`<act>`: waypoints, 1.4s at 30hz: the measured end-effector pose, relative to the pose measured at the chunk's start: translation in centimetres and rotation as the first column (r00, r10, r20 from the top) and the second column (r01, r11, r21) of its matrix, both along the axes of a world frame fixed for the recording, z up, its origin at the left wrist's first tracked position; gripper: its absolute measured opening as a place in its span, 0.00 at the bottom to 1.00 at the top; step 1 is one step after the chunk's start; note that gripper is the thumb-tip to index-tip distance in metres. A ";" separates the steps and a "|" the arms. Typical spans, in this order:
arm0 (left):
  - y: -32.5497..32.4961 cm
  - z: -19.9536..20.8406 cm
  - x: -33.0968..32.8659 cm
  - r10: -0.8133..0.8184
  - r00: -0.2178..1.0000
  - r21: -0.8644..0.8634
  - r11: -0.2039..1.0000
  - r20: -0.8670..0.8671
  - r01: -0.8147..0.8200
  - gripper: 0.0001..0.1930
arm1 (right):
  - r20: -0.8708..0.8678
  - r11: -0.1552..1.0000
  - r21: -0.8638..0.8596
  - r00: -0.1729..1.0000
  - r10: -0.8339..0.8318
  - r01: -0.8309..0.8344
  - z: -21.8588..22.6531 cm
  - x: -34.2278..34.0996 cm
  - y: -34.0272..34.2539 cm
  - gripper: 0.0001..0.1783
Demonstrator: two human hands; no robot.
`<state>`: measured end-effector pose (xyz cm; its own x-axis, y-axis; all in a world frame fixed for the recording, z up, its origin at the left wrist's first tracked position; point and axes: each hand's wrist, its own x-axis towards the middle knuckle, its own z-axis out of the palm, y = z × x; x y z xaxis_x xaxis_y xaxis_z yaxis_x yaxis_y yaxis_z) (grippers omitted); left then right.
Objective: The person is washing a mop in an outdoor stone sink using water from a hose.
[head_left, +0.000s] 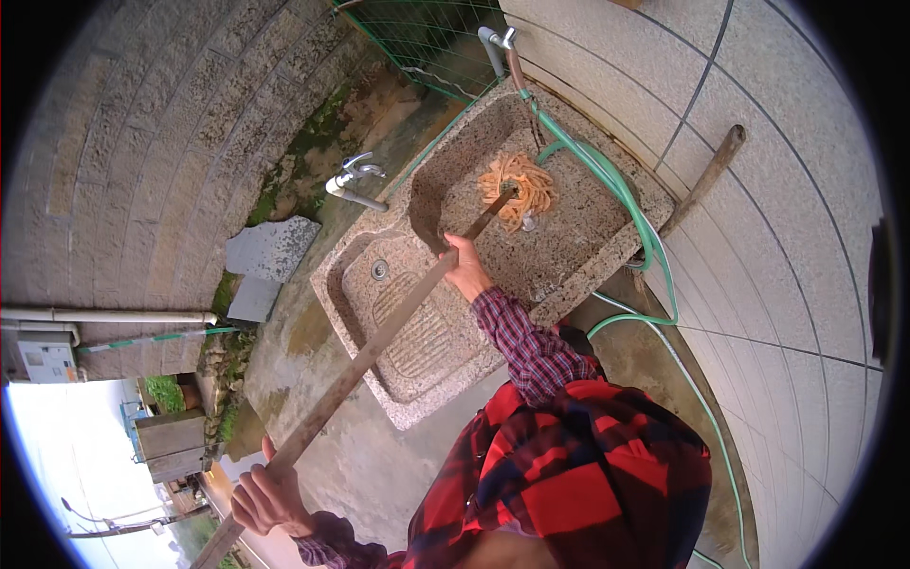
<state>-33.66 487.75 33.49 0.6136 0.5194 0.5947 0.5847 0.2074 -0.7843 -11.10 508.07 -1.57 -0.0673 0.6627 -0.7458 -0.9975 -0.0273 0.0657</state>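
A mop's long wooden handle [365, 356] runs slantwise from the lower left up to the sink. Its orange string head [519, 186] rests in the larger, deeper basin of a speckled stone sink [607, 284]. My left hand [271, 500] is closed around the handle near the lower left. Farther up, at the basin's near edge, my right hand [464, 269] grips the same handle. Beside the deep basin lies a shallower one with a ribbed washboard [417, 322] and a round drain [380, 269].
A green hose [607, 175] hangs from a tap [499, 40] over the sink and trails along the floor. Another tap [355, 175] stands at the sink's left side. A wooden pole [706, 180] leans by the tiled wall [787, 256]. Broken slabs [270, 248] lie by the block wall.
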 end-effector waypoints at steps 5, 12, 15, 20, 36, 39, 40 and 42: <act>-3.3 3.9 -6.6 0.190 0.960 -0.026 0.982 0.208 -0.188 0.26 | -0.295 0.941 0.304 0.954 -0.055 0.149 12.0 -2.8 -0.4 0.11; -2.4 5.7 -6.0 -0.021 0.986 0.049 0.999 0.164 0.013 0.20 | -0.278 0.746 0.625 0.958 -0.065 0.232 9.1 -3.1 0.1 0.11; 1.2 0.2 -2.6 -0.160 0.987 0.178 0.972 0.023 0.154 0.14 | -0.183 0.950 0.248 0.972 -0.145 0.188 -1.3 0.7 -0.1 0.11; -0.5 0.9 -6.2 0.075 0.986 0.150 0.984 0.146 -0.097 0.16 | -0.027 0.990 0.119 0.997 -0.070 0.073 6.5 -1.2 1.3 0.13; 15.0 -6.3 24.2 -0.811 -0.066 0.591 0.365 0.582 0.719 0.15 | 0.997 0.979 0.036 -0.058 -0.048 -0.202 3.5 14.8 -23.1 0.11; 13.7 -5.9 28.4 -0.772 -0.225 0.623 0.266 0.595 0.735 0.15 | 0.884 0.774 -0.442 0.073 0.462 0.455 -1.2 19.6 -39.3 0.10; 13.8 -5.8 28.6 -0.771 -0.235 0.626 0.256 0.591 0.736 0.15 | 0.808 0.623 -0.566 0.210 0.551 0.541 -1.0 19.2 -44.4 0.10; 13.8 -5.3 29.1 -0.772 -0.249 0.637 0.248 0.585 0.730 0.14 | 0.764 0.363 -0.588 0.349 0.543 0.723 -3.1 16.9 -52.7 0.09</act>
